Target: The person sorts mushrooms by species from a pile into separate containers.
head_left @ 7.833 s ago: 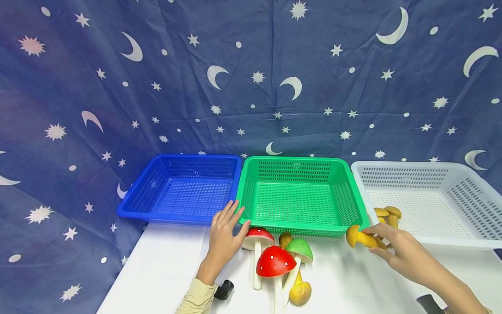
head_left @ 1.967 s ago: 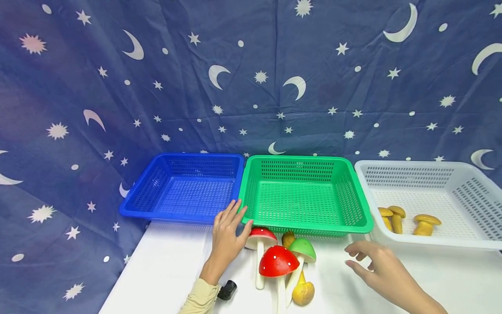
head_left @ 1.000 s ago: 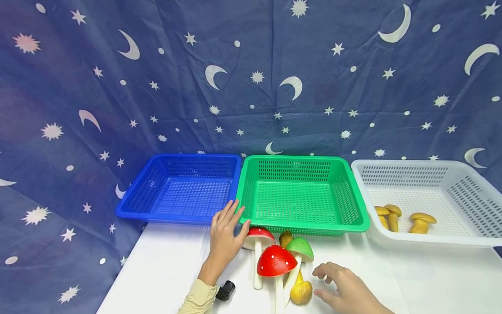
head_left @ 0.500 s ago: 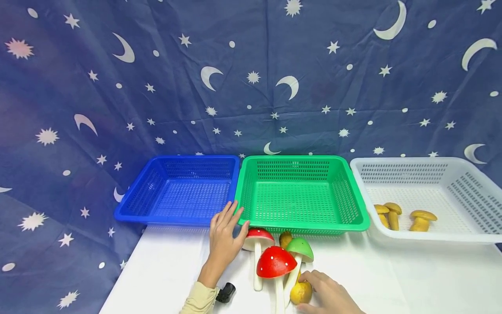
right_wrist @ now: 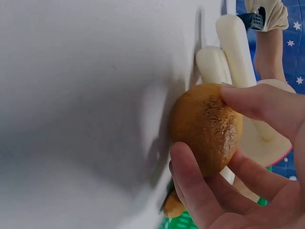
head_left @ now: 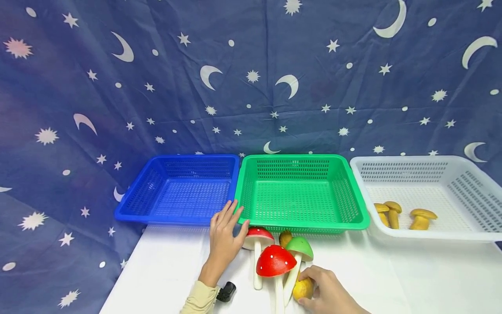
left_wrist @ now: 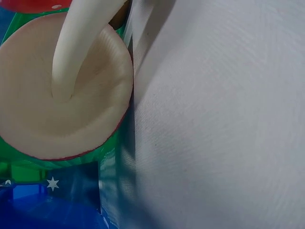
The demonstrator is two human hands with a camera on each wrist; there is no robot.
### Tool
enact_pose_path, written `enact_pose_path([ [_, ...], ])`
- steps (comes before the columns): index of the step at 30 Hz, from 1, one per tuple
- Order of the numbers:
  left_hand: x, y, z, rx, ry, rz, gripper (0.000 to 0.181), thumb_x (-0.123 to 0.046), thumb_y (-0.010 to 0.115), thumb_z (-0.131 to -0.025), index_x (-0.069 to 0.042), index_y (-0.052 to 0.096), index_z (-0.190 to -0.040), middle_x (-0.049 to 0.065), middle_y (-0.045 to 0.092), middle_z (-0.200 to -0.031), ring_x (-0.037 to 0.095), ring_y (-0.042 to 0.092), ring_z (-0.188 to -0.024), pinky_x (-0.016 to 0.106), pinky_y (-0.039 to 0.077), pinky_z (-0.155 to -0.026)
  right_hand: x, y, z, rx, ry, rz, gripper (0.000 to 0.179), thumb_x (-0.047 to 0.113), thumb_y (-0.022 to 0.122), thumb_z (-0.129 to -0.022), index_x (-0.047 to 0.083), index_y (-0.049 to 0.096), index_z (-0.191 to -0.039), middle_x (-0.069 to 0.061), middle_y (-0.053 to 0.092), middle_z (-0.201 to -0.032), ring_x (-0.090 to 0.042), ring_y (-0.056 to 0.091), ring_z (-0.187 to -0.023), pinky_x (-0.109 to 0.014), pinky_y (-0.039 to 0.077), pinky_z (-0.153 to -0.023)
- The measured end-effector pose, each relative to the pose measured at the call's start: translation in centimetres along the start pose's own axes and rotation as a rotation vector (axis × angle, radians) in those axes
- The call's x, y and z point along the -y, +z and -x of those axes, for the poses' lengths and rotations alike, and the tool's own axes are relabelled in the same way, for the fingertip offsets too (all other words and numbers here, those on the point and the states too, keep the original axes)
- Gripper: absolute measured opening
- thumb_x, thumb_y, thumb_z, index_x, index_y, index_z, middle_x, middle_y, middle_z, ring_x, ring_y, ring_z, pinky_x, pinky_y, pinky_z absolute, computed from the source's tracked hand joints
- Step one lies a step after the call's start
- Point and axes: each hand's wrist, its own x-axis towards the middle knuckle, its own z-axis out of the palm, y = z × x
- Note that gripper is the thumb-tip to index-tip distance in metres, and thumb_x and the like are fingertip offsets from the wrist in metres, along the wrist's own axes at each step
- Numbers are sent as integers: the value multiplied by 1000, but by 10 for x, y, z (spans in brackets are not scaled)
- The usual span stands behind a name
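My right hand [head_left: 329, 290] grips the rounded cap of a yellow toy mushroom [head_left: 303, 289] between thumb and fingers. In the right wrist view the cap [right_wrist: 205, 126] looks brownish and sits close beside the white tabletop. My left hand [head_left: 225, 242] lies with fingers extended at the green basket's near left corner, its thumb beside a red-capped mushroom [head_left: 259, 236]. A second red mushroom with white dots [head_left: 276, 261] and a green-capped mushroom [head_left: 300, 248] overlap in the middle. Behind them shows a brownish mushroom cap [head_left: 285, 237], mostly hidden. The left wrist view shows a pale cap underside [left_wrist: 28, 95].
Along the back stand a blue basket [head_left: 164, 218], a green basket [head_left: 298, 226] and a white basket [head_left: 443, 235]. Several yellow mushrooms [head_left: 421, 218] lie in the white one. A starry blue cloth [head_left: 235, 65] hangs behind. A black device [head_left: 226, 291] sits at my left wrist.
My right hand let go of a yellow mushroom in the white basket, moved left and took hold of another by its cap. My left hand has stayed in place.
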Motion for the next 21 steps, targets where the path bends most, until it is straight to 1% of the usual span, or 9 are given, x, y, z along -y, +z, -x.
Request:
enact_pose_path([
  [3, 0, 0, 0, -6, 4, 3, 41, -30, 60, -89, -2, 65, -119, 13, 53, -135, 29, 43, -130, 51, 28, -101, 3, -4, 0, -1, -14, 26, 29, 14, 80, -68, 11, 65, -92, 5, 61, -90, -3, 49, -70, -22, 47, -57],
  [6, 0, 0, 0, -6, 1, 4, 41, -30, 59, -89, -2, 65, -119, 12, 53, -135, 29, 43, -130, 51, 28, -101, 5, -8, 1, 12, -6, 42, 27, 11, 80, -67, 11, 66, -91, 7, 59, -86, -3, 50, -71, -22, 47, -57],
  [10, 0, 0, -1, -1, -5, 10, 42, -30, 58, -89, -3, 65, -120, 12, 53, -136, 29, 42, -130, 50, 28, -101, 7, -10, 1, 25, 9, 65, 26, 10, 79, -67, 11, 66, -90, 9, 57, -83, -3, 49, -70, -21, 47, -57],
  [13, -1, 0, -1, 0, -4, 11, 42, -31, 58, -89, -3, 65, -120, 12, 53, -136, 29, 42, -130, 51, 28, -101, 7, -10, 1, 21, 16, 81, 27, 10, 78, -67, 11, 66, -90, 9, 57, -83, -4, 49, -70, -22, 46, -57],
  [17, -1, 0, -1, -11, 3, 12, 41, -30, 59, -89, -2, 65, -119, 13, 53, -135, 30, 43, -130, 51, 28, -101, 8, -6, 1, 8, 31, 118, 30, 17, 80, -68, 13, 65, -93, 6, 59, -91, -7, 50, -77, -25, 48, -66],
  [21, -1, 0, -1, -12, 1, 11, 41, -30, 59, -89, -2, 66, -118, 13, 54, -135, 30, 43, -129, 51, 28, -101, 9, -3, 0, -16, 48, 141, 33, 22, 82, -68, 14, 64, -94, 3, 60, -99, -13, 53, -86, -31, 50, -78],
])
